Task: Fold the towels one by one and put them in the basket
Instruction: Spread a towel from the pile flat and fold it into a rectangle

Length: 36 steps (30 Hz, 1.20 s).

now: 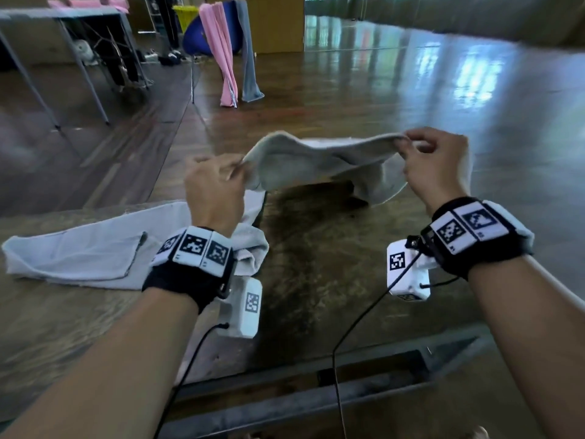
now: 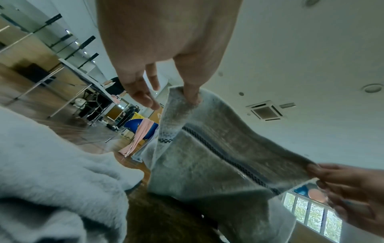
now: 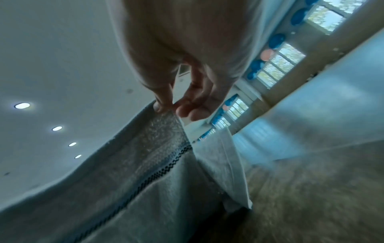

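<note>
At the left edge of the table (image 1: 316, 280) we see a second pale towel (image 1: 79, 255) lying loosely flat, its right end hidden behind our left wrist. Our left hand (image 1: 215, 188) pinches one corner of the grey towel (image 1: 319, 166) between thumb and forefinger, the other fingers loose. The towel hangs in the air above the table's far edge, its long axis running left to right between our hands, the lower part sagging; how far it reaches the tabletop is hard to make out. A dark checked stripe (image 2: 224, 157) runs across it. Our right hand (image 1: 437, 166) pinches the opposite corner, fingers curled.
</note>
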{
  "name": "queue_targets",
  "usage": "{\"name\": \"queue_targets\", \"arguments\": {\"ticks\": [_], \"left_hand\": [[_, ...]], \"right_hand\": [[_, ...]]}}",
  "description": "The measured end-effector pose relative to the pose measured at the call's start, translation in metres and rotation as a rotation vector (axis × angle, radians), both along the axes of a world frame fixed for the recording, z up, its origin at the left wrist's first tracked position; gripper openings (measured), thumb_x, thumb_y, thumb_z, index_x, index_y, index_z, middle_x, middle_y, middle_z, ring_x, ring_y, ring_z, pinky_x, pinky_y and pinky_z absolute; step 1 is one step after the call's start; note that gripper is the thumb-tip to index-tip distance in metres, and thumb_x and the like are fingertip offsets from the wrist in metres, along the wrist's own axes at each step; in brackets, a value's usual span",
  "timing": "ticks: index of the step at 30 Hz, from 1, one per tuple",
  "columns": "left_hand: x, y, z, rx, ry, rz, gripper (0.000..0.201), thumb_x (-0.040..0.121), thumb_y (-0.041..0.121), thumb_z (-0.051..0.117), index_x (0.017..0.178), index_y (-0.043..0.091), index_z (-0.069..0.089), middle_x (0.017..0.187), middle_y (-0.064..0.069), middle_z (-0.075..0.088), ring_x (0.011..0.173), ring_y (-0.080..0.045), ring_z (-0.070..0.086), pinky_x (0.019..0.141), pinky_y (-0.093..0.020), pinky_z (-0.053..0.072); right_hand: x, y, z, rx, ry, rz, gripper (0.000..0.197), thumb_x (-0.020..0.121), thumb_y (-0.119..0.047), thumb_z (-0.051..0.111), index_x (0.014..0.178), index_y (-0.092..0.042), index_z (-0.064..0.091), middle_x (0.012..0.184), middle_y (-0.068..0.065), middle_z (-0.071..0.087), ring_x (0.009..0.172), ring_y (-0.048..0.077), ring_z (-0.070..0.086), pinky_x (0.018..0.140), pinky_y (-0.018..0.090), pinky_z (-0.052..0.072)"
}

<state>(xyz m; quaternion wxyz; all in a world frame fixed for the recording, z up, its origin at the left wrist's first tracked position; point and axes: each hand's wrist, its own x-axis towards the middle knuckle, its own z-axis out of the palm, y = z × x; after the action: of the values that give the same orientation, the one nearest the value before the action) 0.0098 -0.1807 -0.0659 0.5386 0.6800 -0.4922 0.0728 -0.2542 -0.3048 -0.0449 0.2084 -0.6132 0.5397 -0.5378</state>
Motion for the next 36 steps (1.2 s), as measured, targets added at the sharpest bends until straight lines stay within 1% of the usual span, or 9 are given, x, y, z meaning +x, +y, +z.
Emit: {"name": "queue_targets", "arguments": {"ticks": [4,8,11,14,18,24,29,34,36], "left_hand": [[0.002,0.000,-0.012,0.110,0.330,-0.121,0.013,0.086,0.017,0.067,0.092,0.017,0.079,0.080,-0.003,0.075,0.071,-0.017,0.071,0.065,-0.034,0.060],[-0.005,-0.003,-0.018,0.236,0.512,-0.173,0.010,0.090,0.012,0.065,0.082,0.012,0.071,0.061,0.003,0.071,0.051,-0.006,0.067,0.047,-0.018,0.052],[-0.011,-0.002,-0.027,0.467,0.583,-0.365,0.020,0.091,0.018,0.068,0.074,0.008,0.063,0.076,-0.019,0.071,0.060,-0.021,0.071,0.057,-0.027,0.059],[-0.020,0.001,-0.041,0.703,0.260,-0.404,0.019,0.088,0.020,0.071,0.073,0.008,0.067,0.080,-0.020,0.073,0.071,-0.023,0.070,0.073,-0.035,0.058],[-0.037,0.000,-0.054,0.802,0.066,-0.489,0.024,0.085,0.032,0.073,0.085,0.008,0.074,0.083,-0.008,0.074,0.080,-0.019,0.068,0.079,-0.035,0.053],[-0.049,-0.026,-0.064,0.674,0.136,-0.484,0.024,0.089,0.029,0.066,0.066,0.026,0.059,0.070,0.005,0.063,0.068,-0.010,0.059,0.069,-0.029,0.049],[-0.040,-0.051,-0.066,0.534,0.252,-0.427,0.024,0.091,0.017,0.065,0.069,0.026,0.062,0.066,0.013,0.060,0.059,0.006,0.054,0.057,-0.010,0.038],[-0.018,-0.059,-0.067,0.465,0.249,-0.285,0.019,0.090,0.023,0.065,0.084,0.005,0.068,0.080,-0.011,0.069,0.078,-0.025,0.065,0.074,-0.037,0.051],[-0.013,-0.054,-0.067,0.430,0.255,-0.256,0.013,0.090,0.021,0.067,0.084,0.010,0.068,0.079,-0.005,0.069,0.074,-0.018,0.063,0.073,-0.032,0.051]], "right_hand": [[-0.012,-0.004,-0.013,0.216,-0.279,0.093,0.006,0.094,-0.018,0.069,0.089,-0.021,0.070,0.084,0.013,0.077,0.061,0.023,0.076,0.063,0.035,0.061],[-0.006,-0.006,-0.014,0.371,-0.464,0.230,0.014,0.098,-0.011,0.063,0.085,-0.016,0.061,0.085,0.011,0.076,0.065,0.027,0.076,0.056,0.031,0.061],[-0.005,-0.009,-0.029,0.578,-0.280,0.290,0.014,0.097,-0.012,0.065,0.083,-0.012,0.061,0.089,0.011,0.077,0.067,0.029,0.075,0.057,0.038,0.063],[-0.009,-0.010,-0.061,0.734,0.076,0.283,0.013,0.094,-0.013,0.066,0.083,-0.009,0.066,0.079,0.011,0.073,0.063,0.027,0.064,0.060,0.035,0.058],[0.001,-0.017,-0.094,0.647,0.367,0.302,0.020,0.089,-0.020,0.072,0.085,-0.002,0.066,0.077,0.009,0.058,0.069,0.023,0.055,0.067,0.036,0.052],[0.047,-0.077,-0.083,0.443,0.611,0.338,0.012,0.095,-0.024,0.064,0.094,-0.013,0.069,0.091,0.003,0.060,0.093,0.019,0.054,0.083,0.030,0.044],[0.078,-0.116,-0.077,0.352,0.239,0.420,0.015,0.098,-0.015,0.062,0.103,-0.003,0.069,0.087,0.008,0.064,0.087,0.020,0.057,0.074,0.024,0.045],[0.064,-0.132,-0.079,0.218,0.275,0.279,0.007,0.091,-0.023,0.071,0.092,-0.016,0.073,0.088,0.008,0.071,0.092,0.025,0.068,0.075,0.031,0.049],[0.042,-0.136,-0.081,0.173,0.262,0.130,0.012,0.090,-0.030,0.071,0.094,-0.020,0.076,0.083,0.006,0.072,0.088,0.025,0.071,0.077,0.030,0.050]]}}
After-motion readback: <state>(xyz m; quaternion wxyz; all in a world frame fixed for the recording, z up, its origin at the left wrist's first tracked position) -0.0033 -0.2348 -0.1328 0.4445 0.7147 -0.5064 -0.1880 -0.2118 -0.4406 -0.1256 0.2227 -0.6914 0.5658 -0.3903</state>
